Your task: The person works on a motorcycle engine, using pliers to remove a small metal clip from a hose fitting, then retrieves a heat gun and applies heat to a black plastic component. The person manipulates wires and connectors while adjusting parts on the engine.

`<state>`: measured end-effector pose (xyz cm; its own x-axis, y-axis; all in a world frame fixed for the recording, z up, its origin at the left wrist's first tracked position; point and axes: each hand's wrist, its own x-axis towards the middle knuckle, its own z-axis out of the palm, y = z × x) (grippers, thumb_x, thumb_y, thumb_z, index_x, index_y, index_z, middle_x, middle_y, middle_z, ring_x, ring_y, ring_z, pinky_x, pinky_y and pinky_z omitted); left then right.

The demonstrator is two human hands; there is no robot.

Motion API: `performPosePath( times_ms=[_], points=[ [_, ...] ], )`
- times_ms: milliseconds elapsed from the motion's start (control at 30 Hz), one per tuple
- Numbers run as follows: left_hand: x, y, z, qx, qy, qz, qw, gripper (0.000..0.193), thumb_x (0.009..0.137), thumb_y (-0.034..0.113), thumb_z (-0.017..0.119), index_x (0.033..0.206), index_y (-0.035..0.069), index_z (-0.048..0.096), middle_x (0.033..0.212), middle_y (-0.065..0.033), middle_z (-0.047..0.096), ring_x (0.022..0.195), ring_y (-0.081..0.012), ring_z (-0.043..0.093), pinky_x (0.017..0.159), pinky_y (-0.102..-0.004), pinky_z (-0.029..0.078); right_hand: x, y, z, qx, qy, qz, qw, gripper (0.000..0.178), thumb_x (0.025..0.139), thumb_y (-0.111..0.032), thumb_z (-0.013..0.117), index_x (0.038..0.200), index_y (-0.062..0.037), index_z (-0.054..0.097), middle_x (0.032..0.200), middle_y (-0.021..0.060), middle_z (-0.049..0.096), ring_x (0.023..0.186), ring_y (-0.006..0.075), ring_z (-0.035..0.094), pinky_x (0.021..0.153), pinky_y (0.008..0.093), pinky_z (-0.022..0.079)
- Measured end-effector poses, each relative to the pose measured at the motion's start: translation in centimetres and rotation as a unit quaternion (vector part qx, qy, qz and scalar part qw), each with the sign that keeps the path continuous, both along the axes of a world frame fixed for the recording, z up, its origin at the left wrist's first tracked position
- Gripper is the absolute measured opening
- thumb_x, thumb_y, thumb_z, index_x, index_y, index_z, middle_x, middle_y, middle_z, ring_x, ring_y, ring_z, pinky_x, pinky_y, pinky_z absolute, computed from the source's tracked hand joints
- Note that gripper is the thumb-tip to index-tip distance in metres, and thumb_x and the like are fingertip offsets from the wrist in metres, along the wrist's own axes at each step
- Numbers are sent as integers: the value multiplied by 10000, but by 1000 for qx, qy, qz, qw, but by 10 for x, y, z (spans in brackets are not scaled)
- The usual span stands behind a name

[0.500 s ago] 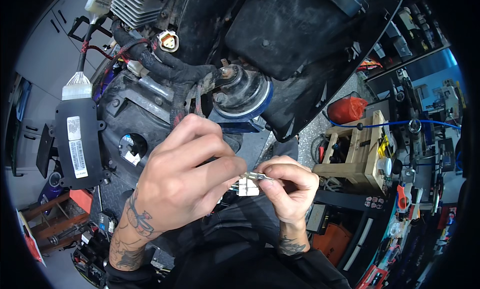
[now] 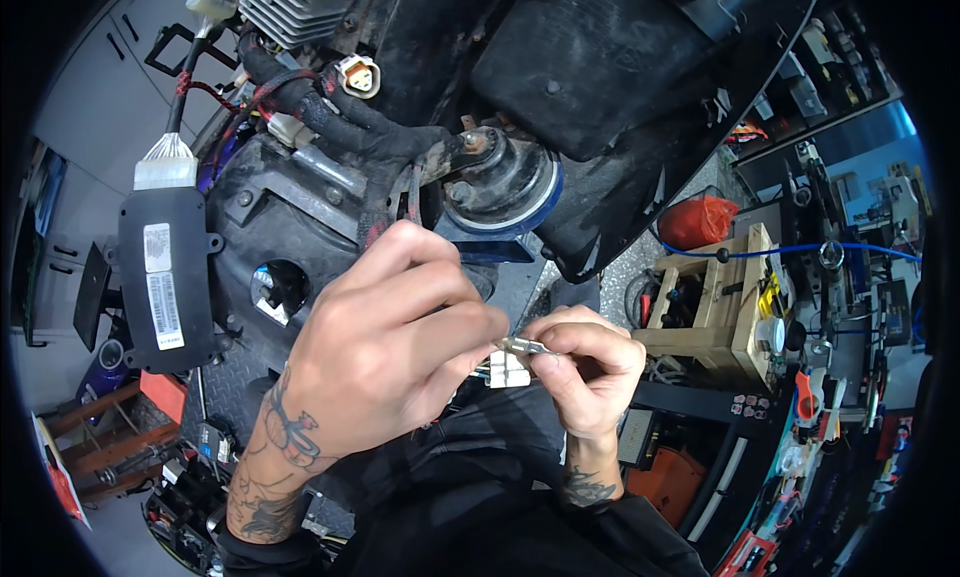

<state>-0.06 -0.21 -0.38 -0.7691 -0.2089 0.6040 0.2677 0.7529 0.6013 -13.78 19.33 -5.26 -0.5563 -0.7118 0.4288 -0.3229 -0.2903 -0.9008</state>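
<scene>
My left hand (image 2: 395, 342) is closed, with its fingertips pinched at the left end of a small silvery metal terminal (image 2: 526, 346). My right hand (image 2: 592, 362) grips the other end of that piece between thumb and forefinger. Just under the terminal sits a white plastic plug connector (image 2: 508, 371). Thin wires run from it to the left, behind the left hand's fingers. What else the left palm may hold is hidden.
Ahead is a dark vehicle body with a round horn (image 2: 500, 192), a wrapped wiring harness (image 2: 375, 142) and an open connector (image 2: 359, 77). A black control box (image 2: 168, 277) hangs at left. A wooden stool (image 2: 700, 327) and a blue hose (image 2: 800, 248) are at right.
The view has shifted slightly, so the vehicle parts appear a little further right. Both hands keep their pinch on the metal terminal, with the white connector still beneath it.
</scene>
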Motion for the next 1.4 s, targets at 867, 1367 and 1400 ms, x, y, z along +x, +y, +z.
performPosePath(
  times_ms=[867, 1367, 1400],
  points=[
    [-2, 14, 40, 135, -3, 29, 990, 244, 860, -5, 889, 1094, -11, 816, 1027, -107, 796, 805, -146, 741, 721, -272, 591, -30, -35, 92, 132, 126, 72, 981, 110, 984, 8, 777, 1075, 62, 807, 882, 91, 768, 752, 116, 737, 659, 248, 574],
    [29, -11, 7, 29, 16, 158, 987, 90, 965, -40, 696, 1049, -11, 706, 1183, -139, 751, 1128, -328, 692, 999, -417, 542, -27, -97, 45, 22, -307, 26, 951, 481, 1071, -182, 722, 1461, 71, 598, 1309, 112, 736, 1185, 154, 689, 1061, 324, 530],
    [29, -13, 3, 19, 20, 155, 987, 87, 975, -49, 675, 1047, -6, 698, 1236, -145, 754, 1137, -324, 693, 1004, -408, 541, -31, -103, 41, 13, -320, 37, 947, 453, 1067, -169, 722, 1444, 57, 612, 1287, 99, 746, 1155, 146, 700, 1045, 319, 537]
  ],
)
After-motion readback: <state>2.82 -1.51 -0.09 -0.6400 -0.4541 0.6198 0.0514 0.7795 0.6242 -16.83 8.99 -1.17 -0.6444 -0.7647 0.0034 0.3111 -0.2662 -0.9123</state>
